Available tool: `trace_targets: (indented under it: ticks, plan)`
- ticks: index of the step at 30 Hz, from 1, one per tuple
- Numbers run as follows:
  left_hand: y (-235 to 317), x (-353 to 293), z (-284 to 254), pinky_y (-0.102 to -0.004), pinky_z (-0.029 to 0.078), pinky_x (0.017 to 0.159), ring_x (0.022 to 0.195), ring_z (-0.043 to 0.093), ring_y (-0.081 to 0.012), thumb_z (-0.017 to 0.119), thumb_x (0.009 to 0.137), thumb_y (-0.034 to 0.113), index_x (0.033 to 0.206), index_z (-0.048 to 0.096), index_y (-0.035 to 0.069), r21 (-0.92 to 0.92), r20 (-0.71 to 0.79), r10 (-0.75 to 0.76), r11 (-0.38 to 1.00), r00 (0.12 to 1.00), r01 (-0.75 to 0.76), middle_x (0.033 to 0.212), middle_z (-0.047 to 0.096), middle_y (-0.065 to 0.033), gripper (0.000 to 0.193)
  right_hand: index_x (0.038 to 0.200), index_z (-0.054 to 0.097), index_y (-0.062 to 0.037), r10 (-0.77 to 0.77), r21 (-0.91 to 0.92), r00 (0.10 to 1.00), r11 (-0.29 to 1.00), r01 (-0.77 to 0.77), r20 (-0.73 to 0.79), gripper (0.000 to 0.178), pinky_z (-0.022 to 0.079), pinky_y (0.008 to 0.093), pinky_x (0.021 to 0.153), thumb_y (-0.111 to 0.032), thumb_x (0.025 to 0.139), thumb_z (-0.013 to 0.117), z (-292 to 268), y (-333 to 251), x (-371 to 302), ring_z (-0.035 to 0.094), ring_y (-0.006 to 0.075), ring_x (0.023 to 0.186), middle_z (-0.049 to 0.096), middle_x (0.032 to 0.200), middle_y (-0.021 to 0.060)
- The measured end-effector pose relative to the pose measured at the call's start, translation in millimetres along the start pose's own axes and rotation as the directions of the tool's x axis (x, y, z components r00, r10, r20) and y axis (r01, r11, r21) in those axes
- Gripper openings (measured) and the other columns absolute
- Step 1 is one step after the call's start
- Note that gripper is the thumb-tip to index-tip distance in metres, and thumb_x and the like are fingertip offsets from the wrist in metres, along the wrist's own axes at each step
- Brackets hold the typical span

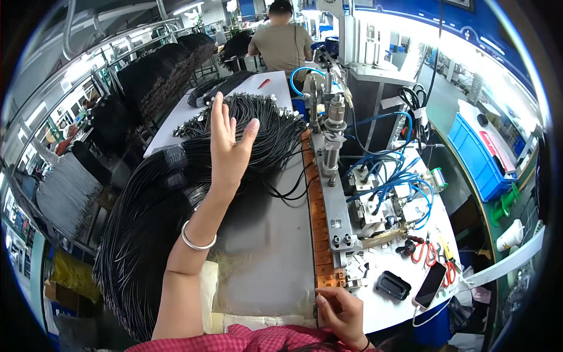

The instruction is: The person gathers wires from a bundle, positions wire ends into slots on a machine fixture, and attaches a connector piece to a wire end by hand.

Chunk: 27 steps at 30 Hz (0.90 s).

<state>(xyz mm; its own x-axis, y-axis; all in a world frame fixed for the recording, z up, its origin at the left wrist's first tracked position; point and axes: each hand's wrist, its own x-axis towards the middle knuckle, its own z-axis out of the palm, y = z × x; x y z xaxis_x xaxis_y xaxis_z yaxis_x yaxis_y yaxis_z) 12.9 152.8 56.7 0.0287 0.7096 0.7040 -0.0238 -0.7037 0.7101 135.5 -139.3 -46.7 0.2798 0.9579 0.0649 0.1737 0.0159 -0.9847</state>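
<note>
My left hand is raised over a large bundle of thin black cables, with its fingers stretched upward and the thumb apart. Nothing shows in it. The cables, many with small pale connectors at the far end, drape over the table's left side. Close to my body, my right hand is closed in a pinch at the near end of an orange-brown strip. Whatever it holds, if anything, is too small to make out. A grey metal bar of a fixture runs along that strip.
Right of the fixture are blue air tubes, a black tray, a phone and red-handled scissors. A blue crate stands farther right. A person sits beyond the table. More cables hang at left.
</note>
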Motion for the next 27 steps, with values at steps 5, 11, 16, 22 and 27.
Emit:
trace_targets:
  ticks: [5,11,16,22,27]
  plan:
    - [80,-35,7,-0.0433,0.027,0.104,0.131,0.028,-0.0315,0.057,0.086,0.012,0.137,0.02,-0.002,-0.036,0.036,0.409,0.912,0.912,-0.408,0.141,0.027,-0.0191,0.065,0.095,0.06,0.0043,-0.064,-0.065,0.998,0.996,0.064,0.01,0.013,0.042,0.0172,0.053,-0.002,0.084,0.06,-8,2,-1,0.055,0.0044,0.059,0.061,0.07,0.0038]
    - [165,-84,12,-0.0483,0.028,0.101,0.126,0.03,-0.0375,0.048,0.09,0.023,0.126,0.041,0.007,-0.045,-0.616,0.753,0.259,0.231,-0.965,0.136,0.032,-0.0225,0.04,0.092,0.061,0.0047,-0.084,-0.075,0.996,0.994,0.084,-0.003,0.011,0.043,0.0182,0.052,-0.001,0.083,0.061,-3,2,-3,0.055,0.0051,0.058,0.061,0.068,0.0033]
    - [216,-100,26,-0.0454,0.017,0.106,0.129,0.03,-0.0213,0.041,0.093,0.023,0.12,0.054,0.016,-0.003,-0.936,0.348,0.129,0.048,-0.992,0.136,0.042,-0.0038,0.031,0.092,0.063,-0.005,-0.299,-0.191,0.942,0.926,0.324,0.151,0.016,0.045,0.0282,0.055,-0.002,0.077,0.065,-3,-3,-7,0.057,0.0207,0.061,0.061,0.073,0.0093]
    - [208,-127,8,-0.0428,0.02,0.105,0.124,0.036,-0.019,0.039,0.093,0.02,0.112,0.057,0.009,0.19,-0.755,0.595,0.603,0.278,-0.774,0.128,0.048,-0.003,0.028,0.091,0.062,-0.0045,-0.307,-0.259,0.937,0.903,0.343,0.168,0.016,0.045,0.0289,0.056,0.0,0.076,0.065,-8,-10,-1,0.057,0.0218,0.062,0.061,0.073,0.01]
    - [206,-124,9,-0.0411,0.021,0.104,0.119,0.041,-0.017,0.039,0.092,0.017,0.107,0.059,0.007,-0.103,-0.892,0.355,0.439,0.278,-0.892,0.121,0.054,-0.0022,0.027,0.091,0.062,-0.0041,-0.293,-0.271,0.94,0.904,0.331,0.173,0.016,0.045,0.0295,0.056,0.001,0.076,0.064,-1,-11,1,0.057,0.0228,0.063,0.06,0.073,0.0105]
